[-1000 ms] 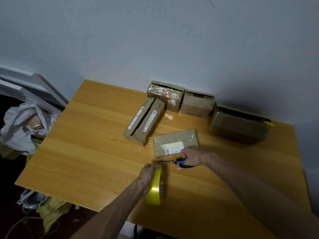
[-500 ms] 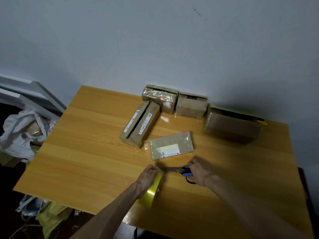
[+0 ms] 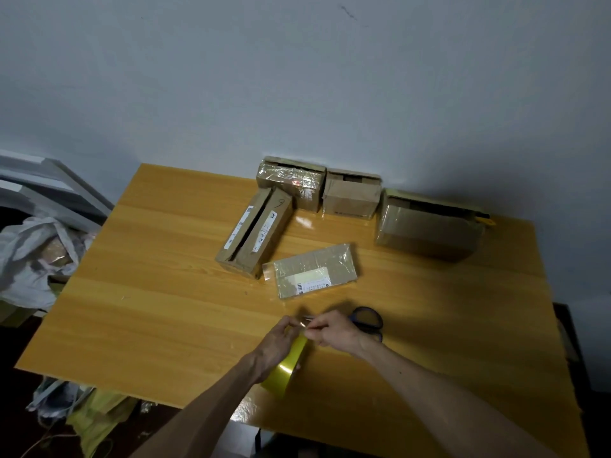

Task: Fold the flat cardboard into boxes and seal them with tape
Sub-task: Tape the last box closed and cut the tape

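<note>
Plain grey-white wall [image 3: 297, 77]. Orange wood-grain surface [image 3: 148, 309] butted against it. Dim light, white plastic bag [image 3: 29, 256] at left.

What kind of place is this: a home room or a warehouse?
Probably an ordinary room used for packing, not a warehouse: one orange wooden table against a bare grey wall, a few taped brown cardboard boxes, and a white plastic bag of clutter beside it.

Left hand [image 3: 277, 342], right hand [image 3: 334, 332] — fingertips [image 3: 314, 325] together
</note>
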